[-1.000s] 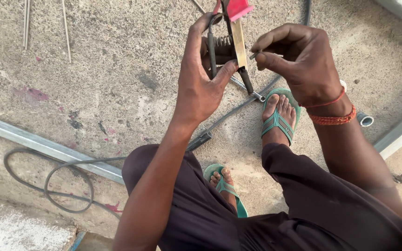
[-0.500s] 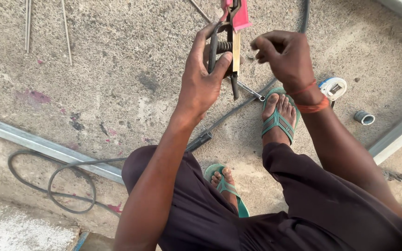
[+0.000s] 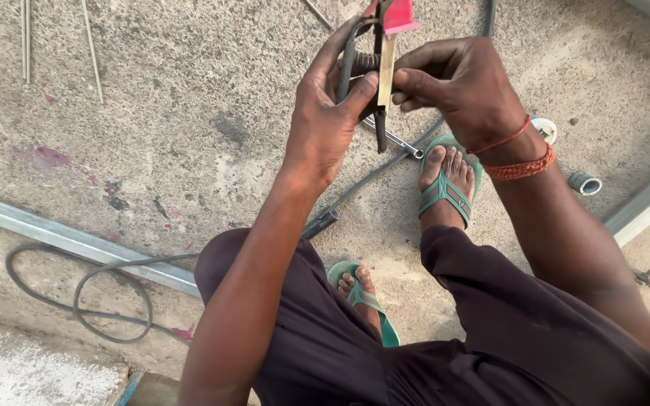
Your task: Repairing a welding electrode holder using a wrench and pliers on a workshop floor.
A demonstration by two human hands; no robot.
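Red-tipped clamp tool [image 3: 382, 68] stands upright, long axis vertical, gripped by both hands [image 3: 325, 120] [image 3: 464, 94].

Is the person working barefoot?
No, both feet wear green sandals on the concrete floor.

Rough concrete floor [image 3: 189, 90] with thin rods [image 3: 24, 37], cable [image 3: 77, 293], metal channel [image 3: 62, 240].
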